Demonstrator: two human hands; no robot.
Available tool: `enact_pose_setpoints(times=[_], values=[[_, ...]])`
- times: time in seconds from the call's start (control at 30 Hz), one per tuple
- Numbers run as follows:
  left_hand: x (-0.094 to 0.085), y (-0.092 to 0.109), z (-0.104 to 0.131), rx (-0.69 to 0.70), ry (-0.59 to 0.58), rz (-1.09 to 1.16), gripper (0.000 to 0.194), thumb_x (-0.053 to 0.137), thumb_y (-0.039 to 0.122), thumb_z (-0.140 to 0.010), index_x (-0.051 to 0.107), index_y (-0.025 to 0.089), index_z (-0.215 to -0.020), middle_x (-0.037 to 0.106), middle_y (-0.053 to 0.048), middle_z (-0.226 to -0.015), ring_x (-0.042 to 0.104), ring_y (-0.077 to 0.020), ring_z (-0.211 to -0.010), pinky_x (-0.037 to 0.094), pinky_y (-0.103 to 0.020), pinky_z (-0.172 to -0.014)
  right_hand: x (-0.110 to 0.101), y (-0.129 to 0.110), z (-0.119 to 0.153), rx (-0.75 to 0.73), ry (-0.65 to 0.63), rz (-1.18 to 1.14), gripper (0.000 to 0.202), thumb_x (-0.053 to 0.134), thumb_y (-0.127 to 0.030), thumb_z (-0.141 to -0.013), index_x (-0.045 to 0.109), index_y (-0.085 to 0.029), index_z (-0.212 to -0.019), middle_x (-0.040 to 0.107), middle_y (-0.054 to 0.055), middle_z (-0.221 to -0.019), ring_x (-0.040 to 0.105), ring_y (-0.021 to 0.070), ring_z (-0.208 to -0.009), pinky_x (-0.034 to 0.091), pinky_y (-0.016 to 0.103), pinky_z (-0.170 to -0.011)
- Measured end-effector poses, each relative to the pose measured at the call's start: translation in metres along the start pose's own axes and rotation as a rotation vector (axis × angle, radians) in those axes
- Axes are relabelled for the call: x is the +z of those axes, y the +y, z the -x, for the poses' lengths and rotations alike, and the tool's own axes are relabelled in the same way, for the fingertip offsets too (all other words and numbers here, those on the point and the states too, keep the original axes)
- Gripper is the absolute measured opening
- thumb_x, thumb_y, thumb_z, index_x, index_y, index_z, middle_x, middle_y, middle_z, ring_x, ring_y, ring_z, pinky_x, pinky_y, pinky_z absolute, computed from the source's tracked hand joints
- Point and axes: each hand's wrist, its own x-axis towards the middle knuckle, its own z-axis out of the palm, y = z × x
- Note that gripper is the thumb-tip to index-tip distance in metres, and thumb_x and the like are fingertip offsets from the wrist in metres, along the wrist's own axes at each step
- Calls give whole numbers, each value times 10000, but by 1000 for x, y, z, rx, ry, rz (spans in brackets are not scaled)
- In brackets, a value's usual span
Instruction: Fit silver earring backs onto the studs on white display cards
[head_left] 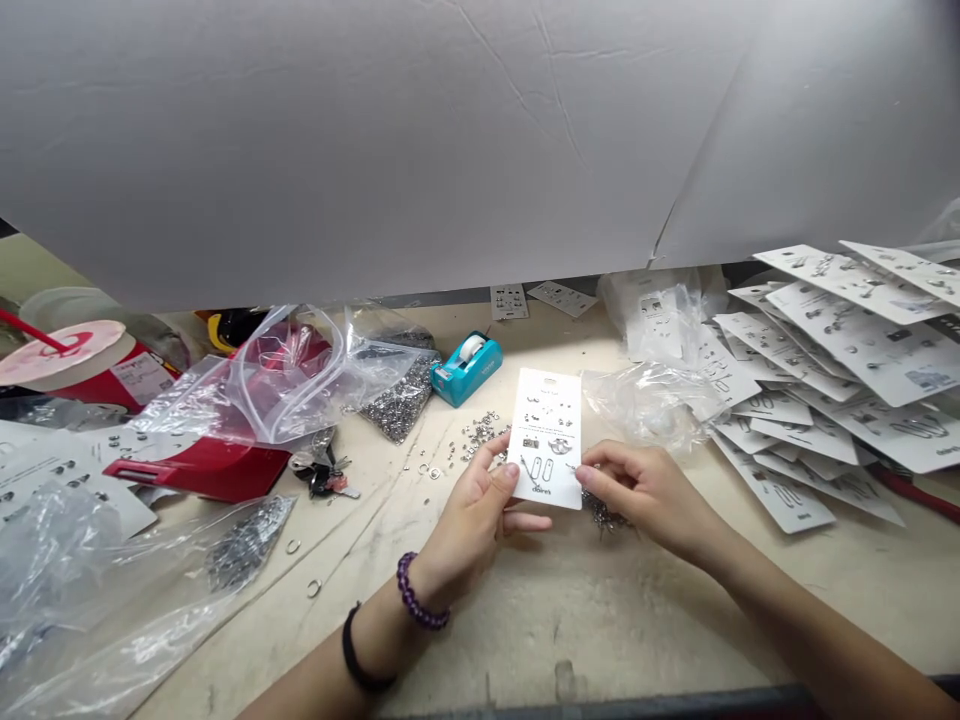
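A white jewelry card (550, 410), with rows of small earrings and hoops on it, is tilted up over the table. My left hand (484, 495) grips its lower left side between thumb and fingers. At the card's lower right edge, the thumb and index finger of my right hand (637, 490) are pinched together; a tiny metallic bit seems to show at their tips, too small to name. Under my right hand lies a small heap of dark metal pieces (602, 514). Loose little silver backs (484, 430) are scattered just behind my left hand.
A teal tape dispenser (469, 368) stands behind the card. Filled jewelry cards (862, 330) pile up at right, beside crumpled clear bags (652, 395). At left are zip bags (292, 380), a red pouch (199, 468), keys (326, 475) and a cup (82, 365). A large white panel (420, 150) overhangs the back.
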Motion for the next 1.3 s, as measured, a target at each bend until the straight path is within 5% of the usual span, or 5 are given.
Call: enact_pose_setpoints(times=[0.27,0.47,0.67,1.03,1.3], values=[[3,-1,5,67,-27,-97,418,566,309,-790,361,195,-1136,639,-91,-1007,637,-193,-819,561,-253,-535,14,9,-4,97,-12,-256,324,554,-462,-757,475,-165,-655,453,-48,-504,375,65,-446,277,189,-413],[2,0,2,49,67,-134,373,602,350,-750,393,182,-1009,664,-68,-911,645,-171,-732,547,-248,-533,22,4,0,74,1,-268,288,563,-432,-753,468,-176,-661,422,-61,-489,364,64,-426,284,189,-407],[-7,9,-3,146,123,-126,302,580,320,-774,407,188,-984,638,-34,-930,629,-126,-718,552,-231,-550,18,2,0,-12,-54,-329,289,446,-445,-826,532,-173,-867,430,-48,-523,407,89,-472,328,212,-450],[-18,25,-6,171,-5,56,346,601,295,-769,459,216,-1075,606,13,-795,566,-66,-564,510,-170,-470,15,1,-55,-272,-12,532,222,404,-214,-870,625,-190,-885,642,51,-850,577,164,-769,416,268,-648],[-21,24,-6,73,-80,266,292,633,229,-744,495,218,-1001,580,44,-704,545,-49,-522,468,-133,-432,17,10,-93,-296,103,624,197,449,-192,-866,642,-173,-904,599,71,-917,569,170,-783,421,274,-656]])
